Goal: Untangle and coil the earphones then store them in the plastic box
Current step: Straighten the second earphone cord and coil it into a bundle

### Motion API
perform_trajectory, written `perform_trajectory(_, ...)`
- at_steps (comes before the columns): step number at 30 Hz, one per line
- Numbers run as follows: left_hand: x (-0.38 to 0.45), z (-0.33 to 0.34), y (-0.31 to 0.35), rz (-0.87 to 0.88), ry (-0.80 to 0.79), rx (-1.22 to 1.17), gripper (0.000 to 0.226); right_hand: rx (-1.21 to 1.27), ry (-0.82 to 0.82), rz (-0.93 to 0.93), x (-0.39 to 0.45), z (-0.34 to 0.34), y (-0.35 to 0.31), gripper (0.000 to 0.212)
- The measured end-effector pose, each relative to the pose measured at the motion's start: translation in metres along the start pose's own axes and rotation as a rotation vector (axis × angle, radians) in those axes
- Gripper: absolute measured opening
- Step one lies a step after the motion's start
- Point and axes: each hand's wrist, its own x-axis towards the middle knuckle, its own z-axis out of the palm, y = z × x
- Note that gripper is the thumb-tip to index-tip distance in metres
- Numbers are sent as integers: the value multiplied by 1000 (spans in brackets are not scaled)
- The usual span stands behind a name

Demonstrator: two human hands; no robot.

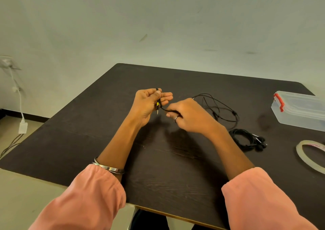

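Observation:
My left hand (149,103) is raised above the dark table and pinches the plug end of black earphones, with the yellow-banded jack (157,108) hanging down from the fingers. My right hand (189,114) sits just to the right with fingers curled round the thin cable close to the plug. The rest of that earphone cable (219,109) lies in loose loops on the table behind the right hand. A second black pair (248,139) lies coiled on the table to the right. The clear plastic box (299,110) with a red latch stands closed at the far right.
A roll of tape (311,156) lies at the right edge of the dark table (158,159). White cables and an adapter (22,126) hang along the wall at the left. The table's front edge runs close to my sleeves.

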Motion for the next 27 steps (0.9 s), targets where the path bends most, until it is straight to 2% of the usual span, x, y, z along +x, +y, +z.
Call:
perform_trajectory(4, -1, 5, -7, 33, -96, 252, 23, 330, 204, 111, -7, -16, 2, 7)
perform_trajectory(8, -7, 11, -8, -4, -370, 363, 31, 671, 429, 289, -9, -26, 9, 12)
perform_trajectory(11, -13, 15, -6, -3, -497, 401, 33, 838, 529, 378, -10, -27, 16, 15)
perform_trajectory(14, -15, 18, -6, -5, -565, 416, 34, 833, 619, 427, -10, -27, 24, 19)
perform_trajectory(18, -17, 19, -5, -6, -571, 327, 32, 796, 701, 482, -10, -23, 32, 20)
perform_trajectory(23, -20, 19, -1, -8, -590, 237, 33, 767, 710, 527, -9, -15, 37, 20)
perform_trajectory(27, -19, 19, -1, -38, -515, 61, 36, 698, 681, 555, -8, -8, 39, 21)
